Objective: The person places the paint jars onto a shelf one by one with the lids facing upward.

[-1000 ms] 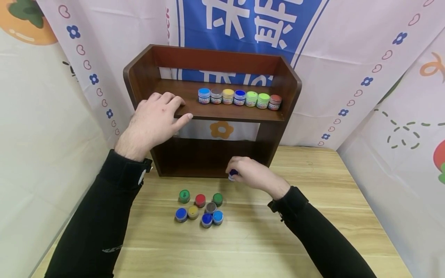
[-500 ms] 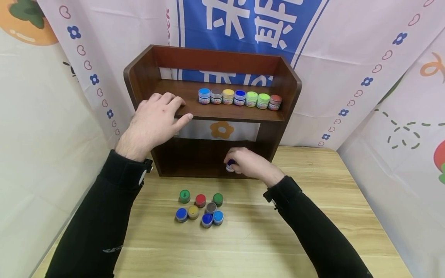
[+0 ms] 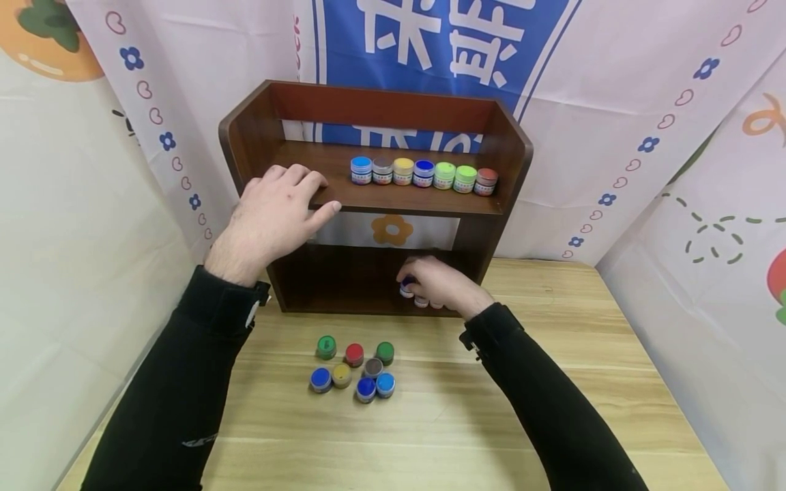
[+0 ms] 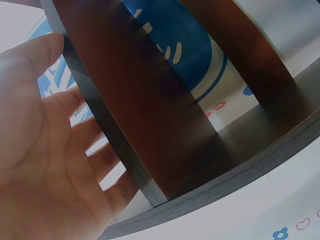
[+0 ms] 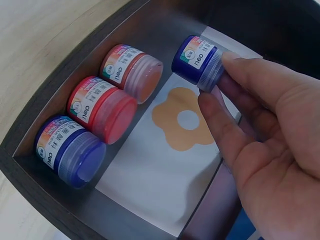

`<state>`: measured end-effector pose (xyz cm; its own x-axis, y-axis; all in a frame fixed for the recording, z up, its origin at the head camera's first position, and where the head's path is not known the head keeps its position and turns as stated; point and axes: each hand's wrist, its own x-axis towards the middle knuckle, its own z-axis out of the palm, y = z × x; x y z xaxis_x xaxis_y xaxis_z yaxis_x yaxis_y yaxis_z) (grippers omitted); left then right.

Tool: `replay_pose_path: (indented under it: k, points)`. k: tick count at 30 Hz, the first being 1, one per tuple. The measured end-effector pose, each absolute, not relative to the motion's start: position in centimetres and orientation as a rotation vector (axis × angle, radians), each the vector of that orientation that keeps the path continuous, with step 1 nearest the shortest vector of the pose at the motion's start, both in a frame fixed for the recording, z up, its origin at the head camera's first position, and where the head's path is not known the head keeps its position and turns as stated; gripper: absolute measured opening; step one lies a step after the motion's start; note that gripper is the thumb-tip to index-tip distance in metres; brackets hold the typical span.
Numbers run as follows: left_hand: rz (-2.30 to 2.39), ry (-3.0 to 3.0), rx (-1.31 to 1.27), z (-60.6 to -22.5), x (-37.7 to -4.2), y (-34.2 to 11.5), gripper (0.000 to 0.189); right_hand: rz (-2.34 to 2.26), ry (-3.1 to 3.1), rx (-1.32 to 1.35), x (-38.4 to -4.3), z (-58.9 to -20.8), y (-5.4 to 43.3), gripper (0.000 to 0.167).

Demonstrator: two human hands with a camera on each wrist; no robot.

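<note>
My right hand (image 3: pixel 439 281) pinches a dark blue paint jar (image 5: pixel 197 61) between thumb and fingertips, by its lid end, inside the lower compartment of the brown wooden rack (image 3: pixel 512 153). In the right wrist view, an orange paint jar (image 5: pixel 131 72), a red one (image 5: pixel 101 109) and a blue one (image 5: pixel 70 150) stand in a row beside the held jar, apart from it. My left hand (image 3: pixel 270 215) rests at the left of the rack's middle shelf (image 3: pixel 393 201). Its thumb (image 4: pixel 50 49) touches the shelf's front edge, and the fingers reach over the top.
On the middle shelf stands a row of paint jars (image 3: pixel 423 173) with blue, grey, yellow and green lids, and a brown jar (image 3: pixel 486 182) at its right end. Several more jars (image 3: pixel 354 354) are grouped on the wooden table (image 3: pixel 442 436) before the rack. Printed cloth (image 3: pixel 589 136) hangs behind.
My right hand has carried the dark blue jar from the rack's front edge back into the lower compartment, uncovering jars behind the fingers. The left hand has stayed in place.
</note>
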<state>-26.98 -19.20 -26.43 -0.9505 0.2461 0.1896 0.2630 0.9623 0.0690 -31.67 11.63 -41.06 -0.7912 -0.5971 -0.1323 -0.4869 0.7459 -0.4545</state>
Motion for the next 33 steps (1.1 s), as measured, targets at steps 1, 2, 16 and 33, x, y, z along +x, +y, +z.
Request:
replay_pose_path:
  k: [1,2,16,33]
  points:
    - [-0.140,-2.933,-0.384,-26.4,-27.0,-19.2,0.072,-0.600,2.668,-0.838,-31.8,-41.1,11.6,0.031]
    - [-0.141,-2.932,-0.384,-26.4,-27.0,-19.2,0.072,-0.606,2.663,-0.831,-31.9,-41.2,11.6,0.032]
    - [-0.151,-2.932,-0.383,-26.5,-26.9,-19.3,0.073,-0.535,2.698,-0.872,-32.7,-42.7,11.2,0.030]
    - [-0.162,-2.914,-0.377,-26.7,-26.9,-19.1,0.070,-0.365,2.757,-1.027,-32.4,-44.4,10.9,0.026]
